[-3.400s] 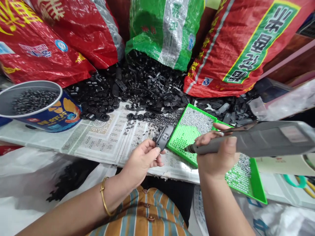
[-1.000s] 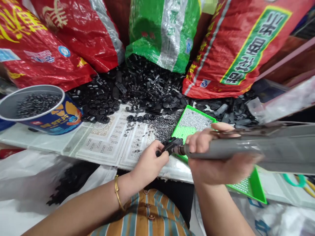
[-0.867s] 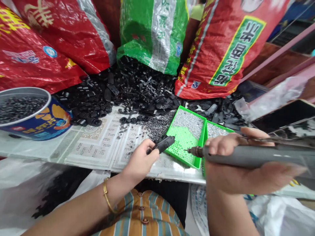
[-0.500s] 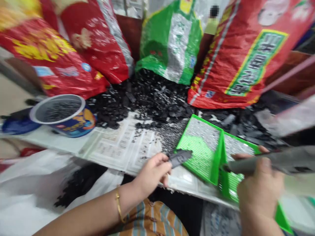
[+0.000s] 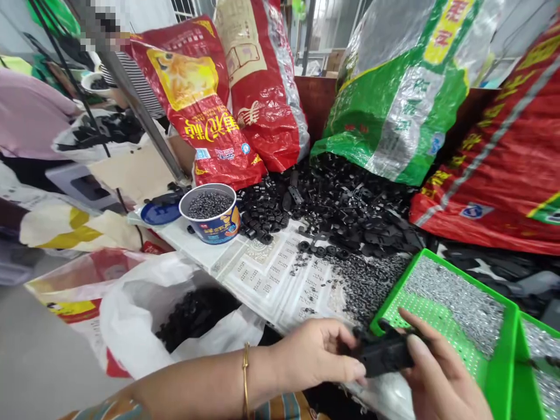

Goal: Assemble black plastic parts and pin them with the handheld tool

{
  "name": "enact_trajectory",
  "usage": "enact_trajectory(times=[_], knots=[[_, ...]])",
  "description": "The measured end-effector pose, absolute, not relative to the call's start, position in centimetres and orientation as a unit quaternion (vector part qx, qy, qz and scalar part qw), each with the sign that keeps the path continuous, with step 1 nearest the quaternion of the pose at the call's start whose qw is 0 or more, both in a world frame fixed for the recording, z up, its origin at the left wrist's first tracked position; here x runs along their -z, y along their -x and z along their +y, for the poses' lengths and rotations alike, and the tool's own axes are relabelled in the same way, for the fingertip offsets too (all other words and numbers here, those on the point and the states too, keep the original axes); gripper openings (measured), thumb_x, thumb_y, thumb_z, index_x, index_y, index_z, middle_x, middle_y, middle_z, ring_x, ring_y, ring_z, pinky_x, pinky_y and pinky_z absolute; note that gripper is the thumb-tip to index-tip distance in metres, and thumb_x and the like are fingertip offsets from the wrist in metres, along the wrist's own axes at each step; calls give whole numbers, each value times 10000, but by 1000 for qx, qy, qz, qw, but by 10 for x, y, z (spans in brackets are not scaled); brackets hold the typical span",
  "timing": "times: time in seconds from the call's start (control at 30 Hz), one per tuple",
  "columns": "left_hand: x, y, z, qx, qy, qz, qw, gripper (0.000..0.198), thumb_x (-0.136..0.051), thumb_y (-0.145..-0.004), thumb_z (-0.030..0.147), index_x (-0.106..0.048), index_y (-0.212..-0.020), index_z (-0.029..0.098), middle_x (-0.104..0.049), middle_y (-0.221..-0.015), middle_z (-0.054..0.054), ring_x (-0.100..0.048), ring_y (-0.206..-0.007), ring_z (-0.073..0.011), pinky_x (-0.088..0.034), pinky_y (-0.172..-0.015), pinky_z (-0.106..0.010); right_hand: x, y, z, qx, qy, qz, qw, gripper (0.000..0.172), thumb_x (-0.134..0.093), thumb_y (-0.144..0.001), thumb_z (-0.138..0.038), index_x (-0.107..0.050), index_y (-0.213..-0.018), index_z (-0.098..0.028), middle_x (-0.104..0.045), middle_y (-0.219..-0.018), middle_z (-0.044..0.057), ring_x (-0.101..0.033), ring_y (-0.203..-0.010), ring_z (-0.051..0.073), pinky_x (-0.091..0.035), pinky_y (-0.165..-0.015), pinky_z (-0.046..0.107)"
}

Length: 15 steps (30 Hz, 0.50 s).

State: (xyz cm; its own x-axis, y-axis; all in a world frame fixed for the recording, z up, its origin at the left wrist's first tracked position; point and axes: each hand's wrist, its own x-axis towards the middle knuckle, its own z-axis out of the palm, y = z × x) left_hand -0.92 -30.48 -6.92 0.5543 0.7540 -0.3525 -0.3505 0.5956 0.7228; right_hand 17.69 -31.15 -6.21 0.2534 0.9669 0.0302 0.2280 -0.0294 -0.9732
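Observation:
A black plastic part (image 5: 385, 356) is held at the bottom of the view, over the table's near edge. My left hand (image 5: 317, 353) pinches its left end with thumb and fingers closed. My right hand (image 5: 437, 373) comes in from the lower right, its fingers pressed on the part's right end. The grey power screwdriver is out of sight. Just right of the hands sits a green tray (image 5: 494, 361) with small silver screws (image 5: 455, 297).
Black plastic parts (image 5: 345, 204) are heaped in front of red and green sacks (image 5: 402, 99). A paper cup (image 5: 212, 213) of black pieces stands at left on the printed sheet (image 5: 266, 280). A white bag (image 5: 144, 309) with black parts hangs below the table edge.
The view has swung left and back. My right hand no longer shows the grey screwdriver and now grips the black part together with my left hand.

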Motion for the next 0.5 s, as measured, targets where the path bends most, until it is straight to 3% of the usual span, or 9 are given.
enact_trajectory(times=[0.1, 0.2, 0.33, 0.43, 0.5], knots=[[64, 30, -299, -327, -246, 316, 856, 394, -747, -576, 319, -533, -864, 158, -631, -776, -34, -628, -671, -145, -417, -686, -282, 56, -147, -291, -425, 590, -528, 438, 406, -601, -751, -419, -589, -1091, -198, -649, -732, 35, -628, -628, 192, -514, -526, 288], [59, 54, -290, -335, -259, 320, 848, 368, -669, -685, 313, -519, -992, 177, -650, -839, -58, -637, -653, -153, -429, -671, -296, 46, -120, -263, -409, 516, -664, 355, 332, -559, -791, -390, -596, -1070, -214, -667, -811, 43, -639, -711, 191, -527, -611, 304], [60, 78, -281, -398, -224, 371, 809, 265, -611, -736, 290, -543, -943, 138, -652, -824, -78, -617, -570, -134, -416, -595, -262, 47, -92, -208, -155, 461, -828, 278, 265, -472, -852, -312, -641, -1021, -198, -641, -1037, 96, -583, -954, 240, -460, -856, 423], [64, 88, -280, -454, -150, 396, 784, 219, -581, -753, 293, -543, -893, 129, -637, -806, -66, -610, -572, -134, -424, -591, -268, 58, -75, -170, -42, 422, -887, 181, 317, -456, -842, -185, -603, -1123, -198, -616, -1132, 94, -538, -1044, 256, -429, -904, 432], [66, 91, -279, -472, -120, 395, 779, 193, -556, -770, 288, -537, -876, 128, -635, -800, -67, -619, -595, -149, -433, -599, -276, 62, -68, -155, -22, 399, -909, 124, 346, -475, -813, -124, -607, -1120, -213, -645, -1072, 77, -555, -1005, 249, -433, -893, 420]])
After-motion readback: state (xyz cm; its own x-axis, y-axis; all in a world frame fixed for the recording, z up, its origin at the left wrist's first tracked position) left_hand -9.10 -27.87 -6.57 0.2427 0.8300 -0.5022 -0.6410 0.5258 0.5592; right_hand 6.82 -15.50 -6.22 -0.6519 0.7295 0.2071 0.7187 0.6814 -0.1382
